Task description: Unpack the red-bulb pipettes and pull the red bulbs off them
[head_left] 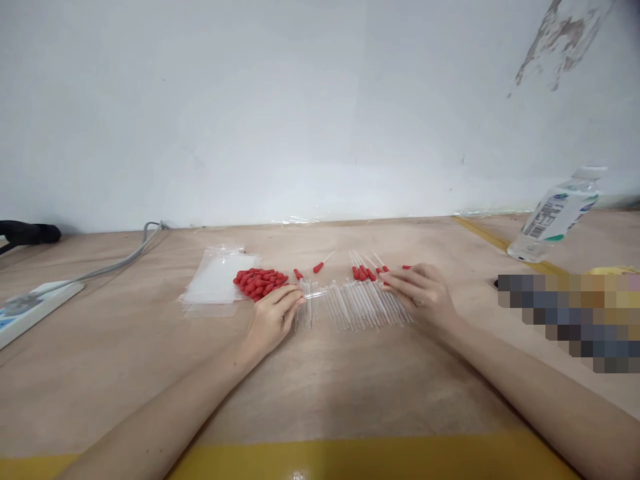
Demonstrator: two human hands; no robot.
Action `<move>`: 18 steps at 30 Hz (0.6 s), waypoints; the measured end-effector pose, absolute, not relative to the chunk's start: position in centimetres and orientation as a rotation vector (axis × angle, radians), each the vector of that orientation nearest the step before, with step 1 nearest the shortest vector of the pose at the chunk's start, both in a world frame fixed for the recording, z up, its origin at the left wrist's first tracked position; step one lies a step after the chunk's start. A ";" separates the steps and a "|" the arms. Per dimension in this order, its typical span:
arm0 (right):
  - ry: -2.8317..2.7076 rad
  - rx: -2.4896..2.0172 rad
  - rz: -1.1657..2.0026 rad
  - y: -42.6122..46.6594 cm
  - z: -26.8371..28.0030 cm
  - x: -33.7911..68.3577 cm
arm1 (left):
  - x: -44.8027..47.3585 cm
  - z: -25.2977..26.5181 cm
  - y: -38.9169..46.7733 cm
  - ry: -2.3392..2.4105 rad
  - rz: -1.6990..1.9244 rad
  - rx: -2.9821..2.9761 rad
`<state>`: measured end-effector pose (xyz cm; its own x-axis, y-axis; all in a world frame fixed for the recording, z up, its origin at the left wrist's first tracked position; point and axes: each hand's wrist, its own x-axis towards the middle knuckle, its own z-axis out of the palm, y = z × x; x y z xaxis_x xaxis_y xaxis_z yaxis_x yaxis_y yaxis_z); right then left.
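Note:
My left hand [273, 319] pinches a clear glass dropper tube [316, 293] that points to the right. Beside that hand lies a heap of red rubber bulbs [260, 281]. My right hand [423, 293] has its fingers closed, with a bit of red rubber bulb showing at the fingertips. Between the hands a row of clear glass tubes [365, 307] lies side by side on the table. Just behind the row are several droppers [363, 272] with red bulbs and thin stems. Another dropper [319, 267] lies apart from them, farther left.
Clear plastic bags [213, 277] are stacked left of the bulbs. A white power strip [40, 307] with a grey cable lies at far left. A labelled plastic bottle [557, 220] tilts at the right, behind a blurred-out patch [575, 317]. A wall rises behind the wooden table [320, 393].

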<state>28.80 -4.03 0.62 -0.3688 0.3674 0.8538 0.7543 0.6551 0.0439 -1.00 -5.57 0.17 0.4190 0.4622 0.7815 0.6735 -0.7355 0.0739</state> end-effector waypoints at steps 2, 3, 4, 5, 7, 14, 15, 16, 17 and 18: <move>-1.880 -1.016 -0.467 -3.0 1.1 30.1 | -1.0 0.3 -5.2 -1.022 -1.221 -2.382; -1.841 -1.073 -0.393 -2.5 1.3 30.8 | -0.9 0.3 -5.0 -1.021 -1.215 -2.371; -1.808 -1.128 -0.314 -2.0 1.3 31.5 | -0.8 0.3 -4.9 -1.018 -1.205 -2.364; -1.781 -1.199 -0.249 -1.5 1.4 32.2 | -0.7 0.2 -4.8 -1.011 -1.195 -2.358; -1.683 -1.381 -0.144 -0.6 1.2 33.6 | -0.5 0.2 -4.6 -0.980 -1.190 -2.345; -1.529 -1.648 0.164 1.0 0.2 36.3 | -0.2 -0.4 -4.0 -0.782 -1.081 -2.379; -1.534 -1.640 0.196 1.0 0.1 36.3 | -0.1 -0.5 -4.0 -0.768 -1.061 -2.410; -1.536 -1.627 0.214 1.0 0.0 36.2 | -0.1 -0.6 -4.0 -0.762 -1.045 -2.445; -1.544 -1.613 0.218 1.0 -0.1 36.1 | 0.0 -0.7 -4.1 -0.762 -1.037 -2.483; -1.557 -1.602 0.208 1.0 -0.2 36.0 | 0.1 -0.7 -4.2 -0.769 -1.032 -2.524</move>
